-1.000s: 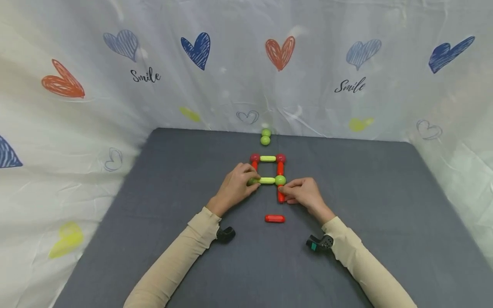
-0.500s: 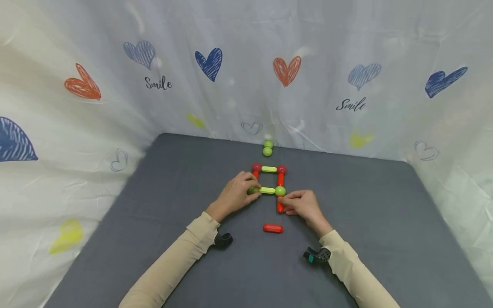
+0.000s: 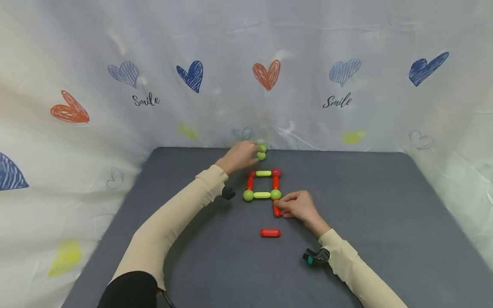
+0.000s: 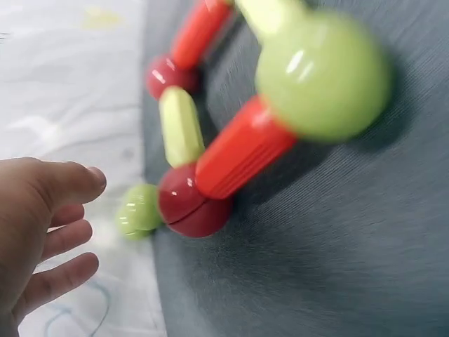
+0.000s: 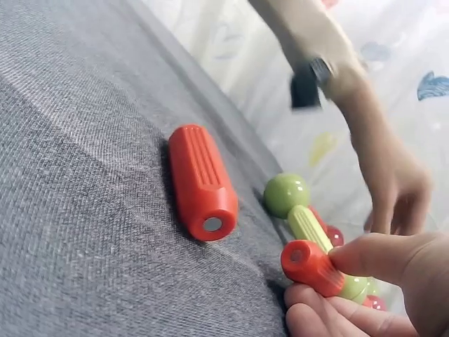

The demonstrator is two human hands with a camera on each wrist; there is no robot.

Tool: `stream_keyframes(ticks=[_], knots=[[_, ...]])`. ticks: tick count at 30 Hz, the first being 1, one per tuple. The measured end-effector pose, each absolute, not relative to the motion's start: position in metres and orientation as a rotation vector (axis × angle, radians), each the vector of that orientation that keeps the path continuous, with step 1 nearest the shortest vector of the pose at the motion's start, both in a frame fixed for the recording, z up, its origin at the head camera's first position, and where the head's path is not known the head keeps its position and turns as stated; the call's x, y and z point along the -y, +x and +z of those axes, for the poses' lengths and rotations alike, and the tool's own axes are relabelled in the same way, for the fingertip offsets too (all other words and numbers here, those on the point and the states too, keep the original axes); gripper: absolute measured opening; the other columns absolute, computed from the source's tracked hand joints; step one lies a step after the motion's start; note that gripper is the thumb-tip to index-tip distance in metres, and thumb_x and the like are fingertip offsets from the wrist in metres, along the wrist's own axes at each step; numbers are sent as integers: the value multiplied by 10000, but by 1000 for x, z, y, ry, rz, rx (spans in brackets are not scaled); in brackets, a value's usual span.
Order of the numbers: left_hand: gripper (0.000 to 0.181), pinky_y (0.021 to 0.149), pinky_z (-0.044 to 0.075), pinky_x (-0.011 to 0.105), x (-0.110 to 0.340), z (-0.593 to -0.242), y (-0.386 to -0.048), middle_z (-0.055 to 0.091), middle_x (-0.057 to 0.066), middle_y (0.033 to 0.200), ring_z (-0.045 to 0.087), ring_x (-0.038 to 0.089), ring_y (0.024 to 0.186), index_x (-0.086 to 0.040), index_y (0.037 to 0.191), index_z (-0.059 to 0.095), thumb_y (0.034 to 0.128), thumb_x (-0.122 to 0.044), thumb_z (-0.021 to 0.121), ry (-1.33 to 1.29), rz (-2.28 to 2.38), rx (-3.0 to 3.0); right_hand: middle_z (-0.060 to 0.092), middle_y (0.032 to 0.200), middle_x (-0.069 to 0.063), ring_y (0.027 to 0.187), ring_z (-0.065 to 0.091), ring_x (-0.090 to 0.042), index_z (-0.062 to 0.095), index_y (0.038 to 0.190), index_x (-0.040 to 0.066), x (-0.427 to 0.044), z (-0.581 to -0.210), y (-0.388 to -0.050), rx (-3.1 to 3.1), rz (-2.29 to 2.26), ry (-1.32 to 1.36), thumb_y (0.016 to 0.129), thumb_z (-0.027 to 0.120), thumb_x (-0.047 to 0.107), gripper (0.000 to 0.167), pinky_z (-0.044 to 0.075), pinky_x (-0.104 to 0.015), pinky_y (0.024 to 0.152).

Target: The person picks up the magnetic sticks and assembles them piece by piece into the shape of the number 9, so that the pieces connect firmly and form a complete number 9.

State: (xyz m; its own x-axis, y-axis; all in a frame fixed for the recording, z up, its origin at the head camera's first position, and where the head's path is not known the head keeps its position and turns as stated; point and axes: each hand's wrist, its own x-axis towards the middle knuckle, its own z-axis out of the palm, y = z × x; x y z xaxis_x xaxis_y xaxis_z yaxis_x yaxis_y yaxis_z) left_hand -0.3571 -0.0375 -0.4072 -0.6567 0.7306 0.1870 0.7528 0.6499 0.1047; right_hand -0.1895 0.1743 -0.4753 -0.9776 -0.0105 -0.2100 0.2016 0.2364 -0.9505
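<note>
My left hand (image 3: 239, 156) reaches to the back of the table, its fingertips beside two green balls (image 3: 261, 155) that touch each other. In the left wrist view its thumb and fingers are apart, with nothing visible between them. My right hand (image 3: 302, 208) pinches a red magnetic rod (image 5: 312, 267) between thumb and fingers. That rod meets the green corner ball (image 3: 275, 194) of a flat square. Red balls (image 3: 276, 172) form the square's far corners, green balls (image 3: 248, 195) its near ones. Red rods (image 3: 250, 184) make the sides; yellow-green rods (image 3: 262, 195) run across.
A loose red rod (image 3: 270, 232) lies in front of the square, its metal end showing in the right wrist view. The grey tabletop (image 3: 346, 192) meets a pale curtain (image 3: 300, 107) with printed hearts at the back and sides.
My left hand has let go of the square's near-left green ball and moved away from me to the two green balls. My right hand keeps its pinch on the red rod.
</note>
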Motion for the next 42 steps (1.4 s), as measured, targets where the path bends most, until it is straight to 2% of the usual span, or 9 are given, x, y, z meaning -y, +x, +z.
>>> stream_keyframes(ticks=[5,9,17,21,24,27,31,35,42], knots=[[206,818,547,344,37,-425,-375,691,67,1050,658,207,953,-80,1108,770,908,-120,742,-1284,-38,2782,715,741,-90,637,689,-196,780,850,10,-160,-478,-179,-2322,-1791,133,818,829,134,137,591,-336,605],[221,847,545,342,41,-435,-378,685,68,1075,658,208,976,-96,1118,773,901,-133,753,-1297,27,2806,713,721,-94,627,686,-208,781,812,29,-155,-477,-172,-2334,-1790,118,804,835,116,103,589,-341,596],[229,839,541,351,54,-428,-362,682,80,1059,652,220,959,-60,1113,763,886,-93,762,-1275,-223,2802,717,728,-99,645,691,-215,785,816,34,-157,-474,-172,-2365,-1763,52,798,841,125,109,592,-345,608],[240,817,529,337,64,-413,-331,679,48,1062,651,225,965,-68,1123,755,892,-131,776,-1196,-516,2751,722,753,-97,652,694,-213,783,829,24,-162,-474,-176,-2362,-1758,70,809,836,127,117,591,-339,609],[246,753,533,322,69,-405,-293,681,30,1048,659,218,921,-87,1109,756,874,-144,800,-1187,-716,2661,725,763,-97,651,696,-209,782,843,15,-168,-473,-180,-2369,-1755,74,824,827,139,133,590,-335,607],[249,702,553,328,69,-409,-253,687,35,1023,665,209,866,-77,1080,757,844,-124,825,-1251,-868,2568,726,762,-105,650,698,-207,781,857,4,-173,-471,-185,-2366,-1771,80,831,824,151,155,592,-339,609],[261,719,572,318,60,-428,-214,677,13,995,666,160,856,-84,1056,750,821,-140,849,-1298,-987,2554,723,757,-108,644,698,-199,779,873,-7,-179,-468,-191,-2362,-1807,102,832,825,160,178,591,-333,604],[262,724,556,257,47,-448,-191,674,-45,949,656,96,850,-121,1029,735,811,-192,863,-1214,-1084,2623,724,768,-109,645,699,-191,776,902,-22,-182,-468,-194,-2361,-1827,95,841,821,168,205,589,-320,603],[248,662,547,217,31,-468,-168,687,-47,893,663,46,747,-124,981,708,810,-212,864,-957,-1347,2703,730,802,-124,670,709,-204,770,933,-36,-180,-477,-189,-2309,-1846,91,849,817,173,230,593,-330,624]])
